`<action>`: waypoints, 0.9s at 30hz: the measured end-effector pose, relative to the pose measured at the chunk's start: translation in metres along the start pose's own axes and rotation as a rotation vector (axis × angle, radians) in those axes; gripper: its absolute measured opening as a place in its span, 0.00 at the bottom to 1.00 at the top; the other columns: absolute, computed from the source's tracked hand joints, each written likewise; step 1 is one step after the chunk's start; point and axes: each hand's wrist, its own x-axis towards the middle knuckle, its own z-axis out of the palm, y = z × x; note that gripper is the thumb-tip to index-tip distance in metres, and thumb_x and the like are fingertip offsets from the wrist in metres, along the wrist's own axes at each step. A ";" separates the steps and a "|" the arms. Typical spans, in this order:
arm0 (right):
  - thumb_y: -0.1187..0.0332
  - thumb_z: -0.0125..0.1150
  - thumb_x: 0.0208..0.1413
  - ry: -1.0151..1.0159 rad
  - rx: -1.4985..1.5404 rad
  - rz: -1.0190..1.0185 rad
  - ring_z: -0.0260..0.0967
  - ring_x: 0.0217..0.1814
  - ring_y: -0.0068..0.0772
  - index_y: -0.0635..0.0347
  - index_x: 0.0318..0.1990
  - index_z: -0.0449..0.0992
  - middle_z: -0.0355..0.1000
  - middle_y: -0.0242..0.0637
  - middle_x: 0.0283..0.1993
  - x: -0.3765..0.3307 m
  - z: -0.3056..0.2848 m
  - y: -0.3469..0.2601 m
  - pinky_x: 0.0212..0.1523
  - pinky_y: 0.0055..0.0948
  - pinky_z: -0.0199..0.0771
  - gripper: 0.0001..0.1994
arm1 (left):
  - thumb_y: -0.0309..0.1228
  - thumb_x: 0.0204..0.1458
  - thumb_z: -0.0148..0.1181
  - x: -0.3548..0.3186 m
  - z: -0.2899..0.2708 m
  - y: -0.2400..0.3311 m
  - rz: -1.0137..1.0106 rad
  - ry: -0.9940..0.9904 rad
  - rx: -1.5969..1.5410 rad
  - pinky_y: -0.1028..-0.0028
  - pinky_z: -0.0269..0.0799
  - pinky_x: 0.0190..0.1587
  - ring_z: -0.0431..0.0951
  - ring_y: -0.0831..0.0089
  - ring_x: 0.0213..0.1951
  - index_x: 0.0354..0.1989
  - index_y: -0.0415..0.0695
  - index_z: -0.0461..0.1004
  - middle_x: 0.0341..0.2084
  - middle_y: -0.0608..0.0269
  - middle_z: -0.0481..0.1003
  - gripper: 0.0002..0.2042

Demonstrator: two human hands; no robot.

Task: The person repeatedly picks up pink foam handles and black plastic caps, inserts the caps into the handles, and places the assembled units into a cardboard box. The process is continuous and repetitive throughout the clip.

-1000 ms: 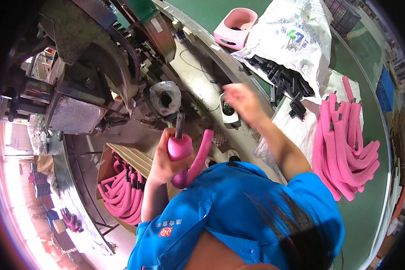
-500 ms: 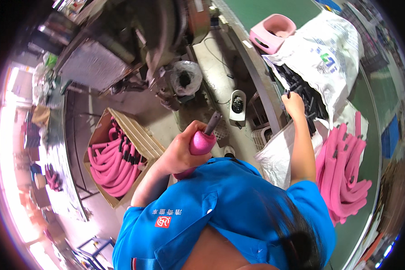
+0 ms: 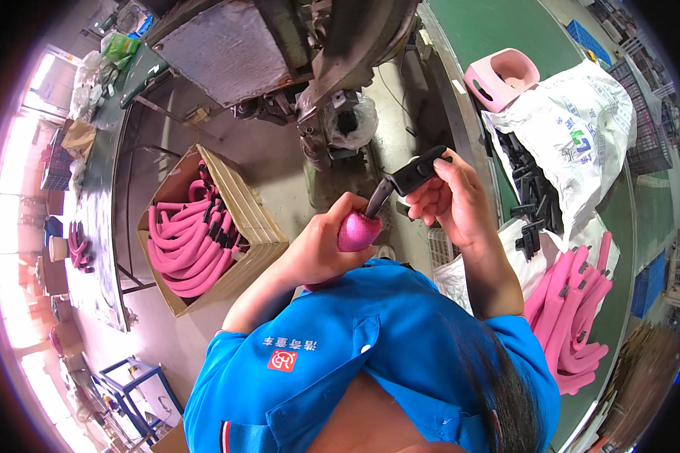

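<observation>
On your left, an open cardboard box (image 3: pixel 261 253) is holding a heap of curved pink tubes (image 3: pixel 185 260), several showing black ends. On your right, a white sack (image 3: pixel 582 113) is lying on the green table (image 3: pixel 461 30), its mouth spilling black parts (image 3: pixel 533 185). Beyond it, a pink tub (image 3: pixel 480 74) is holding small dark bits, too small to tell.

A second pile of pink tubes (image 3: pixel 570 317) is resting on the table nearer you, and a heavy machine (image 3: pixel 227 53) is filling the space ahead, with a plastic-lined opening (image 3: pixel 363 128) below it. Your forearm and right hand (image 3: pixel 461 200) are blocking part of the floor beyond.

Your left hand (image 3: pixel 321 245) is wrapping its fingers tightly around a glittery pink piece (image 3: pixel 357 232) with a rounded end, a dark bar (image 3: pixel 378 202) jutting from it in front of your chest. Your right thumb and fingers are pinching a smooth, blocky black piece (image 3: pixel 415 172), which is meeting the bar's tip; whether they are joined, I cannot tell.
</observation>
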 end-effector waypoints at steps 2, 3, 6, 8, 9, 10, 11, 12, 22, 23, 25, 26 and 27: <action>0.62 0.42 0.63 0.037 -0.012 -0.031 0.74 0.22 0.35 0.61 0.39 0.62 0.74 0.48 0.28 0.005 0.003 0.002 0.17 0.23 0.71 0.11 | 0.27 0.43 0.64 -0.003 -0.001 -0.005 0.011 0.049 0.002 0.69 0.70 0.41 0.76 0.63 0.35 0.46 0.42 0.63 0.30 0.53 0.73 0.22; 0.62 0.42 0.63 0.052 -0.020 -0.047 0.74 0.22 0.35 0.61 0.39 0.62 0.74 0.48 0.28 0.008 0.004 0.003 0.17 0.23 0.72 0.11 | 0.27 0.43 0.64 -0.005 -0.002 -0.008 0.016 0.078 0.004 0.68 0.70 0.40 0.76 0.62 0.34 0.46 0.42 0.63 0.30 0.52 0.73 0.22; 0.62 0.42 0.63 0.000 -0.029 -0.006 0.75 0.22 0.37 0.61 0.41 0.63 0.74 0.49 0.28 0.013 0.013 0.005 0.18 0.24 0.73 0.11 | 0.28 0.43 0.64 -0.009 -0.007 -0.012 -0.022 0.058 -0.020 0.67 0.70 0.40 0.76 0.60 0.35 0.46 0.43 0.63 0.29 0.52 0.73 0.21; 0.62 0.42 0.63 -0.017 -0.052 0.027 0.74 0.22 0.37 0.61 0.42 0.62 0.74 0.49 0.28 0.018 0.016 0.007 0.19 0.24 0.73 0.11 | 0.29 0.43 0.65 -0.010 -0.012 -0.013 -0.056 0.034 -0.010 0.69 0.70 0.40 0.77 0.63 0.34 0.47 0.43 0.63 0.29 0.52 0.73 0.22; 0.61 0.42 0.64 -0.043 -0.070 0.036 0.74 0.22 0.37 0.61 0.43 0.62 0.74 0.48 0.28 0.020 0.017 0.006 0.19 0.24 0.74 0.12 | 0.30 0.43 0.66 -0.010 -0.015 -0.013 -0.072 0.021 -0.005 0.69 0.70 0.40 0.77 0.65 0.34 0.47 0.43 0.63 0.29 0.52 0.73 0.23; 0.61 0.42 0.64 -0.070 -0.088 0.046 0.75 0.23 0.37 0.62 0.43 0.62 0.73 0.48 0.28 0.022 0.017 0.006 0.19 0.25 0.74 0.12 | 0.30 0.44 0.64 -0.012 -0.016 -0.014 -0.068 0.012 0.002 0.68 0.70 0.40 0.76 0.61 0.33 0.45 0.43 0.64 0.28 0.51 0.73 0.21; 0.61 0.41 0.64 -0.096 -0.106 0.056 0.75 0.23 0.37 0.62 0.44 0.61 0.73 0.48 0.28 0.024 0.019 0.006 0.20 0.25 0.74 0.13 | 0.29 0.44 0.63 -0.013 -0.018 -0.015 -0.063 0.003 0.009 0.67 0.70 0.39 0.75 0.57 0.33 0.44 0.43 0.64 0.27 0.51 0.72 0.19; 0.61 0.42 0.64 -0.126 -0.148 0.060 0.74 0.22 0.37 0.60 0.47 0.60 0.73 0.48 0.27 0.025 0.021 0.008 0.20 0.26 0.74 0.13 | 0.28 0.45 0.62 -0.016 -0.018 -0.016 -0.062 -0.006 0.014 0.66 0.70 0.39 0.75 0.53 0.33 0.42 0.43 0.64 0.27 0.51 0.72 0.16; 0.58 0.39 0.66 -0.304 -0.245 0.234 0.74 0.22 0.35 0.60 0.55 0.56 0.73 0.45 0.26 0.042 0.026 0.039 0.23 0.29 0.76 0.18 | 0.31 0.48 0.59 -0.027 -0.015 -0.048 -0.072 0.073 0.091 0.62 0.67 0.32 0.74 0.52 0.25 0.34 0.43 0.63 0.17 0.51 0.69 0.10; 0.58 0.39 0.65 -0.319 -0.242 0.253 0.74 0.22 0.35 0.60 0.54 0.57 0.73 0.45 0.26 0.045 0.026 0.043 0.23 0.28 0.76 0.17 | 0.31 0.48 0.58 -0.029 -0.015 -0.052 -0.084 0.071 0.090 0.61 0.67 0.31 0.74 0.52 0.25 0.34 0.43 0.63 0.17 0.51 0.70 0.10; 0.57 0.39 0.65 -0.349 -0.234 0.291 0.73 0.22 0.35 0.59 0.51 0.58 0.72 0.45 0.26 0.050 0.024 0.051 0.22 0.28 0.76 0.16 | 0.30 0.48 0.58 -0.031 -0.016 -0.061 -0.109 0.063 0.090 0.60 0.67 0.30 0.75 0.52 0.25 0.34 0.43 0.64 0.17 0.50 0.70 0.10; 0.56 0.41 0.65 -0.333 -0.232 0.325 0.73 0.22 0.32 0.59 0.48 0.61 0.73 0.44 0.26 0.055 0.023 0.054 0.23 0.26 0.75 0.15 | 0.30 0.48 0.58 -0.030 -0.016 -0.066 -0.097 0.076 0.112 0.59 0.66 0.30 0.75 0.51 0.25 0.34 0.43 0.64 0.18 0.49 0.70 0.10; 0.56 0.42 0.64 -0.359 -0.278 0.367 0.72 0.21 0.31 0.58 0.46 0.61 0.73 0.43 0.26 0.063 0.017 0.056 0.22 0.24 0.74 0.15 | 0.30 0.48 0.58 -0.029 -0.016 -0.070 -0.084 0.087 0.135 0.59 0.66 0.29 0.75 0.51 0.25 0.34 0.43 0.64 0.18 0.49 0.70 0.10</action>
